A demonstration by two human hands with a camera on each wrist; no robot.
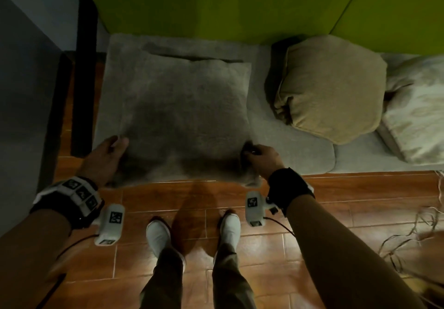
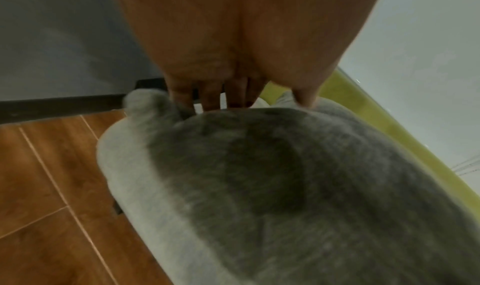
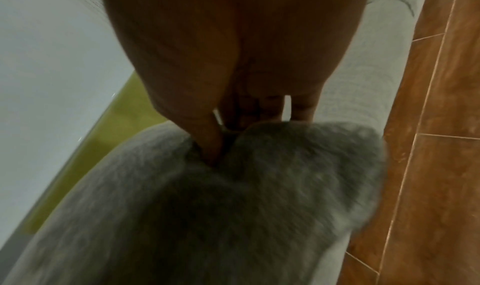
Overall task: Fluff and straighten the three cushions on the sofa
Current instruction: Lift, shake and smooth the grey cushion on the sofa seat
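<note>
A grey fuzzy cushion [image 1: 185, 116] lies flat on the left end of the sofa seat [image 1: 290, 140], its near edge hanging over the front. My left hand [image 1: 117, 145] grips its near left corner; in the left wrist view the thumb lies on top of the cushion [image 2: 285, 186] and the fingers [image 2: 210, 98] go behind it. My right hand [image 1: 251, 153] grips the near right corner, with the thumb [image 3: 211, 145] dug into the cushion's pile [image 3: 233, 217]. To the right, a tan cushion [image 1: 331, 89] sits crumpled on the seat. A cream patterned cushion [image 1: 418, 109] lies at the far right.
The green sofa back [image 1: 216, 3] rises behind the cushions. A dark frame [image 1: 84, 68] and a grey wall stand at the sofa's left end. I stand on wood-look floor tiles [image 1: 336, 212], feet close to the seat front. Loose cables [image 1: 420, 231] lie on the floor at right.
</note>
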